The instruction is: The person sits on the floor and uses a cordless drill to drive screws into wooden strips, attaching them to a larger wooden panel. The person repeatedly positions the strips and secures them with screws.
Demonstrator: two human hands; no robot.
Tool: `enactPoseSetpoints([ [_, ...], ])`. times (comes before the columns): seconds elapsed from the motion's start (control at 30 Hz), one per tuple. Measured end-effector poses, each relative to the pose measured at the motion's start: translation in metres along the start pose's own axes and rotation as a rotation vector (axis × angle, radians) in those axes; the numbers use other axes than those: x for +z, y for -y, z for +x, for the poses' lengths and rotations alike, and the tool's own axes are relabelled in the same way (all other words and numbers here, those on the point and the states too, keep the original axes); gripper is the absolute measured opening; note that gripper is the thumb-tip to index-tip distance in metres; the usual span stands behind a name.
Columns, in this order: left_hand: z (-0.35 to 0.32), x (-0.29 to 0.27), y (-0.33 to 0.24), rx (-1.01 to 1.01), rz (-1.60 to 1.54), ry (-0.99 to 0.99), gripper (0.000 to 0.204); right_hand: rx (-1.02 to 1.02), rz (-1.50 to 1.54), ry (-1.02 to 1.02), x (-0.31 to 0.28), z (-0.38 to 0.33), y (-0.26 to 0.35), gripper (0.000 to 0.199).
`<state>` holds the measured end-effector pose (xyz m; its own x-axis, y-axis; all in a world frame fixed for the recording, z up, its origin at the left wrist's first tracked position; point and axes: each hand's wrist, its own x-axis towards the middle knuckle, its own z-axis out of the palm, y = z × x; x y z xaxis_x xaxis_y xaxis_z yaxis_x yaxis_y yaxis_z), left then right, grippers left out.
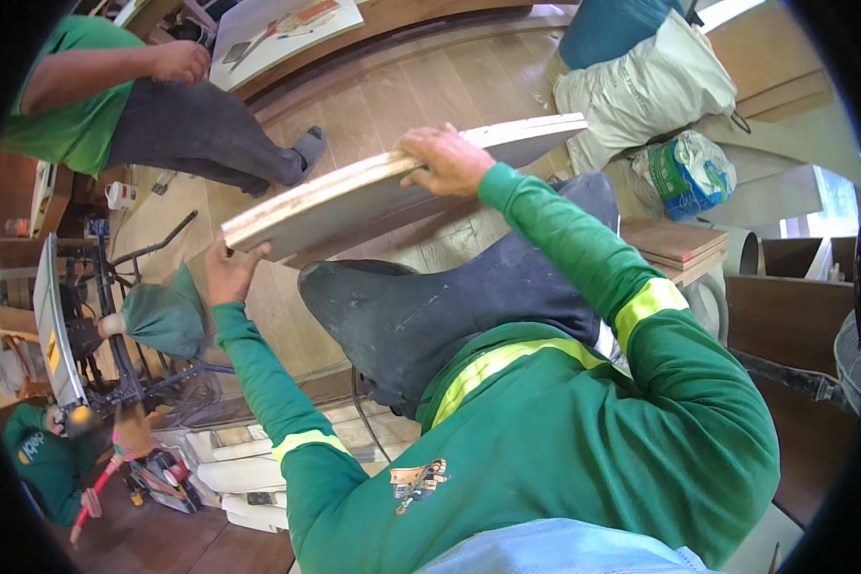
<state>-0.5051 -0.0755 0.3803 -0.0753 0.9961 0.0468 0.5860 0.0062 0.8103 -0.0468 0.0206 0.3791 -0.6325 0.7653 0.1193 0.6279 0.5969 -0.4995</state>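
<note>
Both my hands hold a long, flat plywood board with a pale face and a layered edge, tilted up to the right. My left hand grips its lower left end from beneath. Further right, my right hand clamps over its upper edge near the middle. Both arms are in green long sleeves with yellow bands. Just under the board lies a black rubber boot, its toe pointing left.
A seated person in a green shirt and dark trousers is at the upper left. A machine on a metal stand is at the left, another person crouches below it. White sacks and stacked boards are at the right.
</note>
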Motion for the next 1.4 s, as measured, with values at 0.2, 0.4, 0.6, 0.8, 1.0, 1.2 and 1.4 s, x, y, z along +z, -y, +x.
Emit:
enactPoseSetpoints([
  [0.2, 0.034, 0.037, -0.196, 0.512, 0.019, -0.165, 0.058, 0.023, 0.411, -0.276, -0.038, -0.045, -0.057, 0.046],
  [0.4, 0.067, 0.167, -0.295, 0.774, 0.376, -0.006, 0.060, 0.257, 0.297, -0.250, 0.022, -0.094, -0.131, 0.041],
  [0.6, 0.060, 0.265, -0.283, 0.697, 0.498, 0.128, 0.061, 0.532, 0.330, -0.212, 0.109, -0.118, -0.179, 0.028],
  [0.8, 0.067, 0.318, -0.283, 0.757, 0.528, 0.141, 0.058, 0.607, 0.326, -0.223, 0.120, -0.133, -0.211, 0.027],
  [1.0, 0.068, 0.325, -0.271, 0.800, 0.624, 0.082, 0.063, 0.666, 0.327, -0.451, 0.091, -0.146, -0.186, 0.069],
  [1.2, 0.065, 0.326, -0.253, 0.863, 0.834, -0.007, 0.069, 0.454, 0.280, -0.690, 0.049, -0.129, -0.091, 0.083],
  [1.4, 0.067, 0.330, -0.250, 0.886, 0.840, 0.001, 0.067, 0.502, 0.341, -0.545, 0.015, -0.142, -0.087, 0.085],
])
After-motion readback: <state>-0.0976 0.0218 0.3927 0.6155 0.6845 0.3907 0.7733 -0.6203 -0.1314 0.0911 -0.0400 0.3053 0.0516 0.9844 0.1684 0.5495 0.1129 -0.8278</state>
